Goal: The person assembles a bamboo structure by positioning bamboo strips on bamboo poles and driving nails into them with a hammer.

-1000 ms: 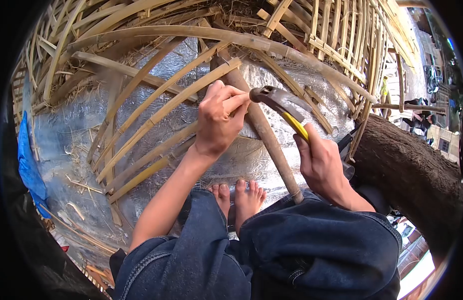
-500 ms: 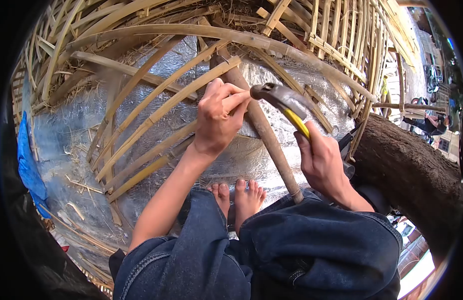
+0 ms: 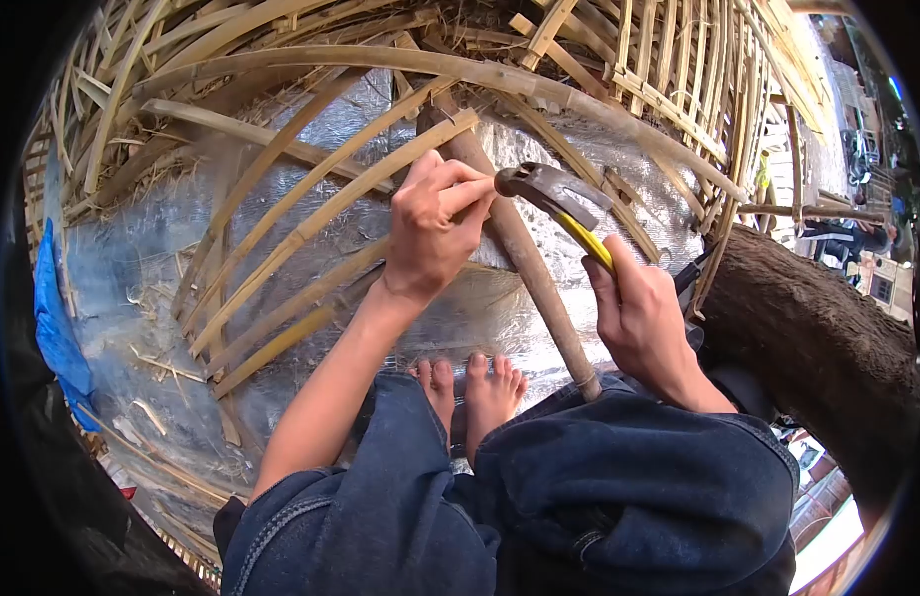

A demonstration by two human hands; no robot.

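My right hand (image 3: 641, 316) is wrapped round the yellow handle of a claw hammer (image 3: 557, 193). The hammer's striking face is right at the fingertips of my left hand (image 3: 435, 223), its claw pointing away to the right. Those left fingers are pinched together over a round wooden pole (image 3: 530, 260), and whatever is between them is too small or hidden to name. The pole slants from the upper middle down to my lap. Close behind my left hand, a split bamboo strip (image 3: 331, 211) runs down to the left.
Several more bamboo strips lie across silvery foil sheeting (image 3: 172, 288). A long curved bamboo piece (image 3: 460, 68) arches across the far side. On the right is a thick tree trunk (image 3: 813, 298), with a slatted bamboo frame (image 3: 679, 70) above it. Blue plastic (image 3: 58, 328) hangs at the left.
Both hands and the hammer are in nearly the same place. The hammer head has tilted slightly, its face still close to my left fingertips.
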